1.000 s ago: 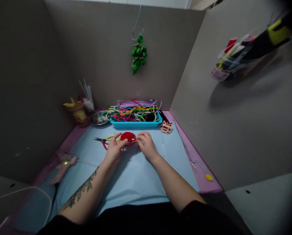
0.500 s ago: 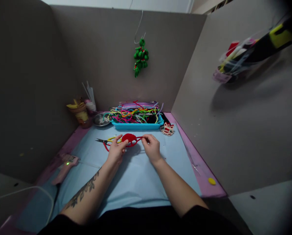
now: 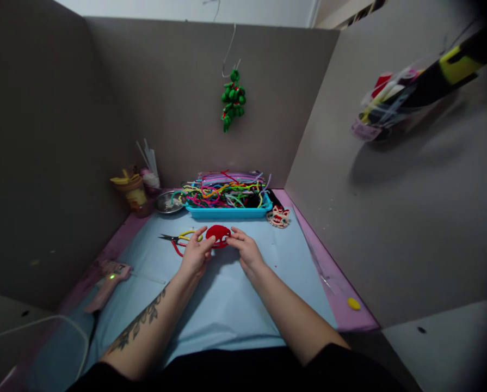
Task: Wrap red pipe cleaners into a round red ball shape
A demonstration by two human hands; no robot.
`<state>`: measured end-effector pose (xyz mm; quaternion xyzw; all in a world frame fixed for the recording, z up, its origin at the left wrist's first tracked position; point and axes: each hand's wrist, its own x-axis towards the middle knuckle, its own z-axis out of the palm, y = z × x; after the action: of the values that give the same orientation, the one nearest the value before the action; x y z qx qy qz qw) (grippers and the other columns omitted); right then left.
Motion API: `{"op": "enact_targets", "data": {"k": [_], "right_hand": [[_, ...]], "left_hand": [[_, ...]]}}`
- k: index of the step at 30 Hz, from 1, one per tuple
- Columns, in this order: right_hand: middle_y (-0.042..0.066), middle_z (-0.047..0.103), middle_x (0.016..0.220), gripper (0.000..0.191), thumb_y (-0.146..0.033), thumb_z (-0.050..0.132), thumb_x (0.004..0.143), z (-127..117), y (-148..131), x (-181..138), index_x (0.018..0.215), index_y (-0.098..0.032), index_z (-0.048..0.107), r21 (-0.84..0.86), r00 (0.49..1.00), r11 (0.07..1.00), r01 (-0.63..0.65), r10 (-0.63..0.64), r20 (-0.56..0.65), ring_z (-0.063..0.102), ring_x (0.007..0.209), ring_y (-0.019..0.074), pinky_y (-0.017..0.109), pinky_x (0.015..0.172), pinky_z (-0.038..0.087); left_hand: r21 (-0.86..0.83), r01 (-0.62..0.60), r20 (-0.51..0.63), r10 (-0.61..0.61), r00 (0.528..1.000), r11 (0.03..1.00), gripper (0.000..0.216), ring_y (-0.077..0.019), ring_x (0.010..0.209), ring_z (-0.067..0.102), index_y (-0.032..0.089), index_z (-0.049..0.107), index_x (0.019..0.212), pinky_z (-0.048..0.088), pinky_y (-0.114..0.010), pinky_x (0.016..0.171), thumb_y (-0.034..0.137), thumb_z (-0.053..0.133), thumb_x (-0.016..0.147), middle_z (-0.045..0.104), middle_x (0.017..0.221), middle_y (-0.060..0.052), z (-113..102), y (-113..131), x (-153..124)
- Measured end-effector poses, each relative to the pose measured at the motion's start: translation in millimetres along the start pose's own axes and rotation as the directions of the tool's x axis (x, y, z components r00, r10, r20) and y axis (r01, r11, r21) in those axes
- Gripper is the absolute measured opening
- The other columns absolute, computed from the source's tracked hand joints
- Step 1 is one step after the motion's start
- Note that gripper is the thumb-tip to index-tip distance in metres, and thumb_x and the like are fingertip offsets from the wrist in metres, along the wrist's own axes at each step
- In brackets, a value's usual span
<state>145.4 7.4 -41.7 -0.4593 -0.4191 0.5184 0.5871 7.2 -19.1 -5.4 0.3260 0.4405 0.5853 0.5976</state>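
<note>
A red coiled pipe-cleaner piece [image 3: 217,234] sits between my two hands on the light blue mat [image 3: 222,294]. My left hand [image 3: 195,254] pinches its left side with thumb and fingers. My right hand [image 3: 245,250] pinches its right end, fingers pressed together. A red strand trails from the piece toward the left, past small scissors [image 3: 173,238] with yellow handles that lie just left of my left hand.
A blue tray [image 3: 228,212] heaped with coloured pipe cleaners stands behind the hands. A metal dish [image 3: 166,201] and a cup [image 3: 133,191] are at the back left, a small red-white figure [image 3: 278,216] at the back right. A pink glue gun [image 3: 106,277] lies left. A green ornament [image 3: 232,100] hangs above.
My right hand, which had pulled a red strand out to the right, has come back in against the red coil. The left hand stays on the coil.
</note>
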Motion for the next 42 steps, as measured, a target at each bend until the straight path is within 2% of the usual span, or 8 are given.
{"op": "enact_targets", "data": {"k": [8,16,21,25,28,32,35,42], "right_hand": [[0.006,0.051,0.135,0.004,-0.025,0.07,0.064,-7,-16,-6,0.064,-0.022,0.073,-0.395,0.96,0.878,0.271,-0.215,0.181,0.041,0.127,0.0283,0.046,0.108,0.026],[0.009,0.055,0.118,0.016,-0.03,0.064,0.075,-14,-20,-3,0.087,-0.023,0.071,-0.486,0.933,0.796,0.36,-0.31,0.183,0.051,0.115,0.0242,0.041,0.1,0.038],[0.006,0.057,0.094,0.015,-0.023,0.063,0.076,-13,-29,-9,0.091,-0.023,0.068,-0.591,0.815,0.596,0.543,-0.543,0.201,0.053,0.098,0.0219,0.038,0.092,0.042],[0.007,0.056,0.089,0.01,-0.018,0.059,0.079,-12,-31,-12,0.079,-0.022,0.068,-0.675,0.75,0.43,0.6,-0.596,0.287,0.05,0.092,0.0222,0.039,0.087,0.043],[0.007,0.056,0.091,0.011,-0.017,0.057,0.079,-9,-24,-11,0.075,-0.021,0.066,-0.658,0.764,0.472,0.587,-0.592,0.258,0.05,0.095,0.0221,0.039,0.089,0.042],[0.008,0.056,0.106,0.008,-0.021,0.06,0.075,-4,-12,-7,0.069,-0.021,0.065,-0.53,0.877,0.718,0.451,-0.467,0.114,0.051,0.104,0.0219,0.04,0.095,0.041],[0.009,0.055,0.12,0.008,-0.024,0.061,0.073,-2,-7,-7,0.068,-0.02,0.066,-0.434,0.936,0.829,0.351,-0.321,0.144,0.051,0.113,0.0231,0.04,0.098,0.039],[0.008,0.051,0.131,0.013,-0.018,0.056,0.074,-3,-12,-10,0.071,-0.02,0.068,-0.478,0.876,0.734,0.482,-0.389,0.285,0.039,0.126,0.0259,0.046,0.107,0.03]], "left_hand": [[0.03,-0.034,0.006,0.034,0.999,0.999,0.076,-0.0016,0.035,0.032,0.016,0.043,0.121,0.02,-0.014,0.038,0.035,0.079,0.056,0.048,0.05,0.01,-3,-2,1],[0.059,-0.131,-0.07,0.135,0.988,0.99,0.072,-0.002,0.034,0.031,0.014,0.043,0.119,0.02,-0.015,0.038,0.034,0.077,0.06,0.046,0.046,0.012,-5,0,4],[0.122,-0.159,-0.073,0.168,0.983,0.98,0.07,-0.0033,0.034,0.035,0.014,0.046,0.117,0.023,-0.015,0.039,0.036,0.078,0.059,0.049,0.046,0.011,-2,3,0],[0.16,-0.177,-0.06,0.188,0.98,0.971,0.069,-0.0036,0.034,0.036,0.015,0.047,0.116,0.025,-0.015,0.039,0.036,0.078,0.058,0.051,0.047,0.01,0,4,-3],[0.149,-0.173,-0.046,0.182,0.982,0.974,0.068,-0.0033,0.034,0.035,0.015,0.046,0.116,0.024,-0.015,0.039,0.036,0.078,0.059,0.049,0.045,0.011,0,2,-1],[0.126,-0.163,-0.017,0.166,0.986,0.979,0.067,-0.0028,0.034,0.033,0.015,0.045,0.117,0.023,-0.014,0.039,0.034,0.077,0.062,0.045,0.043,0.012,-2,-1,1],[0.114,-0.156,-0.002,0.157,0.988,0.981,0.066,-0.0028,0.034,0.033,0.015,0.044,0.117,0.024,-0.014,0.039,0.033,0.077,0.062,0.047,0.044,0.011,-2,-1,0],[0.173,-0.195,0.0,0.198,0.98,0.965,0.064,-0.0033,0.035,0.035,0.016,0.044,0.119,0.025,-0.014,0.038,0.033,0.074,0.065,0.052,0.049,0.01,-1,2,-4]]}}
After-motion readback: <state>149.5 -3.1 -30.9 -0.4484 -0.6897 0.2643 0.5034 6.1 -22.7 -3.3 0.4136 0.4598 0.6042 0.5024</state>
